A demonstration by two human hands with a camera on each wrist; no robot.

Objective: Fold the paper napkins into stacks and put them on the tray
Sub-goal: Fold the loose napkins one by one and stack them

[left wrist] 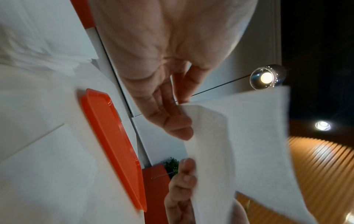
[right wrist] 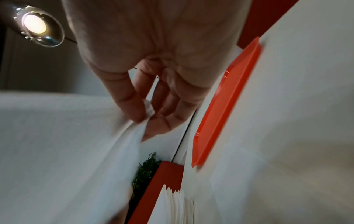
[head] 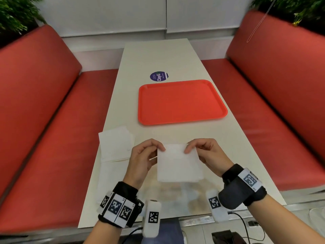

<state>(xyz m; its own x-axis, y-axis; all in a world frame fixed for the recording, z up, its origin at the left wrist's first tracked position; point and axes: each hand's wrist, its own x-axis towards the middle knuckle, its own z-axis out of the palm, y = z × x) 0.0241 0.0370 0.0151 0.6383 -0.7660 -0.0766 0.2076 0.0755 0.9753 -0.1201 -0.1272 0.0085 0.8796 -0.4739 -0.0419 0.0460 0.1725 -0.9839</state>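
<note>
While both hands' fingers pinch a napkin, spare napkin pile left, orange tray beyond.

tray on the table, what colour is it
The tray is plain orange-red with no pattern, seen best in the head view.

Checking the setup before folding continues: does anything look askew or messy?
Only the napkin pile at the table's left edge: its sheets are fanned unevenly. The tray sits flat, and both hands pinch the held napkin.
</note>
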